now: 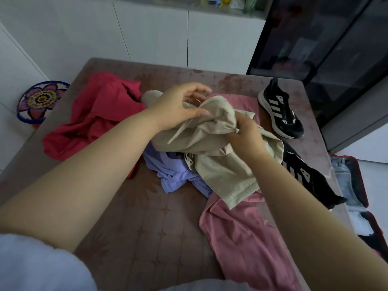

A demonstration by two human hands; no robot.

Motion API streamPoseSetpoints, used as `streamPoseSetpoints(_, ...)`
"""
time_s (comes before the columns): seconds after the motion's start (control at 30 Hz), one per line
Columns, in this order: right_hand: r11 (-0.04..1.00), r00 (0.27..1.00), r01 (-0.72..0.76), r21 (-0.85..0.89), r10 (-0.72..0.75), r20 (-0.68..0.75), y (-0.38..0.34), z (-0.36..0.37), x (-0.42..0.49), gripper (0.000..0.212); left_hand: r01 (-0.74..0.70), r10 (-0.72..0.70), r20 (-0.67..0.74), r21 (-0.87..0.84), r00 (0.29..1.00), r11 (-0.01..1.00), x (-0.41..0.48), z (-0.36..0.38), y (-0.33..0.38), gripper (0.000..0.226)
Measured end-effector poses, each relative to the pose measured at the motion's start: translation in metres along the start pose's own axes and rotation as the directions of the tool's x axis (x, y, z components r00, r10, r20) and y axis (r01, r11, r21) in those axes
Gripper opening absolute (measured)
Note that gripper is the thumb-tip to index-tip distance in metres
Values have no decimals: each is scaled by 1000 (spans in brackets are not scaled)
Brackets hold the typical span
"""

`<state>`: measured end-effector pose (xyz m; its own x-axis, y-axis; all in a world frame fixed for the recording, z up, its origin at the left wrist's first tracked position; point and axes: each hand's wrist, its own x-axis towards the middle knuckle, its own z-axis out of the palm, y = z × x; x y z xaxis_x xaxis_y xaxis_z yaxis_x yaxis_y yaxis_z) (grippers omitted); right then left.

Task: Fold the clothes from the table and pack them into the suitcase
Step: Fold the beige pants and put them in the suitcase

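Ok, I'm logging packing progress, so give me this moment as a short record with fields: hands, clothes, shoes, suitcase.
held item: beige garment, bunched, not folded
left hand: pinches its upper fold
right hand: grips it at the right
loose on table: red garment, lilac garment, pink garment, all unfolded
shoes: far sneaker and near sneaker, black, on the table's right side
suitcase: open, on the floor right of the table; contents unclear
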<state>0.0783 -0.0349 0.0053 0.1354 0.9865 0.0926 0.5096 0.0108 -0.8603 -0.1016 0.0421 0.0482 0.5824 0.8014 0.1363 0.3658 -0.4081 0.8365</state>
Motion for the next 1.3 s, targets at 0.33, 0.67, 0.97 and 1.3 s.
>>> streamPoseSetpoints(0.33,849,912,-408,-336,358,-201,56,-85,-30,50,143,-226,65,600,972,787,-12,22,-69,102)
streamPoseSetpoints(0.67,740,980,-2,-673,136,147,18,-23,-16,97,199,-211,-43,559,976,805,-3,64,-74,48)
streamPoseSetpoints(0.97,686,976,108,-720,64,207,20,19,10,98,-66,131,-153,370,980,927,-10,73,-45,23)
streamPoseSetpoints(1.3,921,997,-64,-384,72,5,13,-39,18,41,135,-196,31,617,980,775,-12,45,-73,114)
